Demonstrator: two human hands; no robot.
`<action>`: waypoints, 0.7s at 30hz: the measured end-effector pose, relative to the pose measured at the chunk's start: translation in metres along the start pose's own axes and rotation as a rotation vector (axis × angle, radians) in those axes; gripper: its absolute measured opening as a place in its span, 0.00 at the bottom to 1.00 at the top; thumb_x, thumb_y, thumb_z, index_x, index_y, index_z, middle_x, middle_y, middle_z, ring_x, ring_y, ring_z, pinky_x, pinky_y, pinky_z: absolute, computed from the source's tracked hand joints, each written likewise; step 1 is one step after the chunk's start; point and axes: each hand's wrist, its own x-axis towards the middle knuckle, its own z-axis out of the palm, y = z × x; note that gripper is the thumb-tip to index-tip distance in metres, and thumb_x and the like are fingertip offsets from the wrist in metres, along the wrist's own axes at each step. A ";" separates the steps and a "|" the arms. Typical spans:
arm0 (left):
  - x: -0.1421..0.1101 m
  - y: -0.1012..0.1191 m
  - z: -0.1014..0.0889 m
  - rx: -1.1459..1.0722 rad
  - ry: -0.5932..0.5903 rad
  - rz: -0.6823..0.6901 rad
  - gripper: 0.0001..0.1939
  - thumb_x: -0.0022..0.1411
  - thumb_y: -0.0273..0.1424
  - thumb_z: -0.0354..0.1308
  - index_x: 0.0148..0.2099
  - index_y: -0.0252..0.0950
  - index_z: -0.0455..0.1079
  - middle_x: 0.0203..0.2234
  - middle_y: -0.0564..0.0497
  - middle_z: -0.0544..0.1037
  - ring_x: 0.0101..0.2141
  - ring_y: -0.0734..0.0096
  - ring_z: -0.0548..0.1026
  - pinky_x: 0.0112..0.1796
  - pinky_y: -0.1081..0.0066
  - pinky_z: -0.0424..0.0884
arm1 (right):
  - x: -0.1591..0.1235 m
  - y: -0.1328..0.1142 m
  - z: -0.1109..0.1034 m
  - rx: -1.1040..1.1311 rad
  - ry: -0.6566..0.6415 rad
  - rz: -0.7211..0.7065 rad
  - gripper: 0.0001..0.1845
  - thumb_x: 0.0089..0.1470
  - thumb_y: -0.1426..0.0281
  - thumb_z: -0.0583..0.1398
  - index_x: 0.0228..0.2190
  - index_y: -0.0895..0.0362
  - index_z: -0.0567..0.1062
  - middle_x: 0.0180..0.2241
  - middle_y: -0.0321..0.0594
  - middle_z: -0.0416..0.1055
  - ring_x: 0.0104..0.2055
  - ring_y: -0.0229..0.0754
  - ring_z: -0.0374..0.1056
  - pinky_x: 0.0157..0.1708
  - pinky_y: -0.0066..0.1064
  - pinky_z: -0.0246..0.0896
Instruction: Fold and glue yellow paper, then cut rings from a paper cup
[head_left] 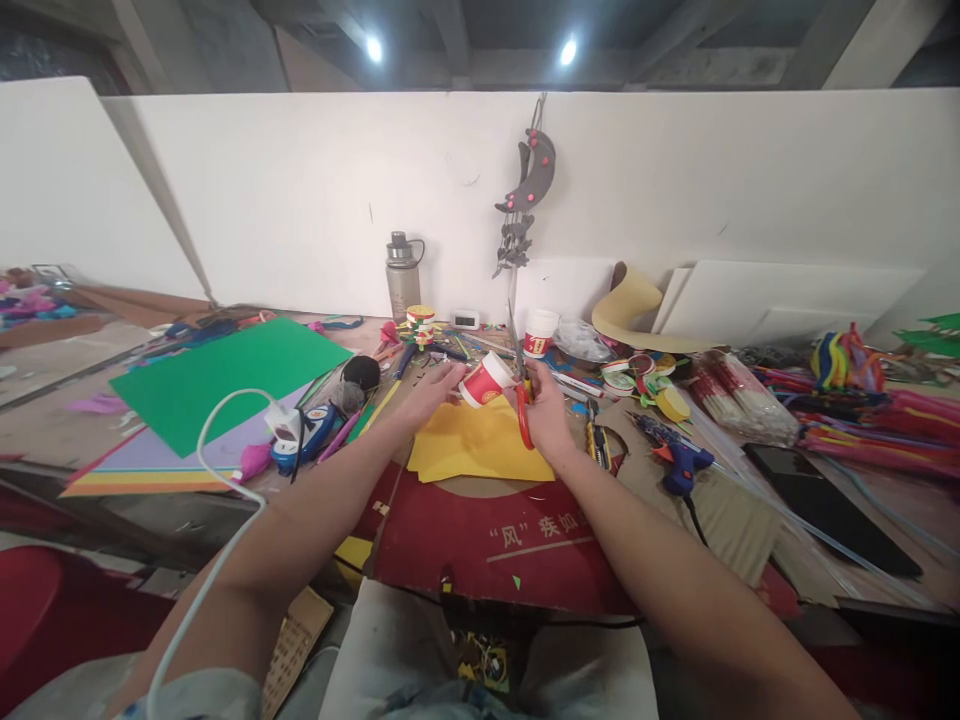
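My left hand (436, 396) is closed on a red and white paper cup (484, 381), which is tilted on its side. In my right hand (547, 415) are scissors (523, 412) with orange-red handles, their blades pointing up and away from me. The scissors are close to the cup's right end; whether they touch it I cannot tell. Beneath both hands lie yellow sheets (480, 450) on a red printed board (450, 540). Behind the scissors a second red and white paper cup (540, 333) stands upright.
Green paper (232, 380) and a blue tape measure (306, 440) lie to the left. A utility knife (597, 440), a blue glue gun (679, 462) and a black phone (829, 505) are on the right. A bottle (403, 280) stands at the back wall. A white cable (217, 570) crosses my left arm.
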 end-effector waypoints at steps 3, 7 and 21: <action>0.002 0.009 -0.004 0.121 0.117 0.076 0.29 0.55 0.56 0.72 0.43 0.36 0.79 0.37 0.48 0.81 0.34 0.69 0.76 0.35 0.69 0.71 | 0.001 -0.002 0.001 0.026 0.070 0.059 0.29 0.50 0.63 0.66 0.54 0.51 0.75 0.46 0.42 0.81 0.44 0.48 0.76 0.53 0.44 0.73; 0.008 0.019 -0.007 0.166 0.228 0.088 0.23 0.51 0.48 0.73 0.41 0.36 0.78 0.32 0.50 0.81 0.32 0.70 0.74 0.32 0.70 0.67 | 0.001 -0.010 0.004 -0.006 0.092 0.073 0.26 0.49 0.65 0.64 0.51 0.54 0.76 0.44 0.44 0.81 0.44 0.49 0.77 0.52 0.43 0.72; 0.080 0.056 -0.040 0.494 0.781 0.003 0.13 0.63 0.31 0.64 0.49 0.34 0.76 0.47 0.43 0.83 0.45 0.59 0.80 0.50 0.61 0.74 | -0.007 -0.017 0.007 -0.137 -0.001 0.131 0.23 0.51 0.67 0.60 0.50 0.54 0.78 0.43 0.45 0.83 0.45 0.51 0.79 0.50 0.44 0.74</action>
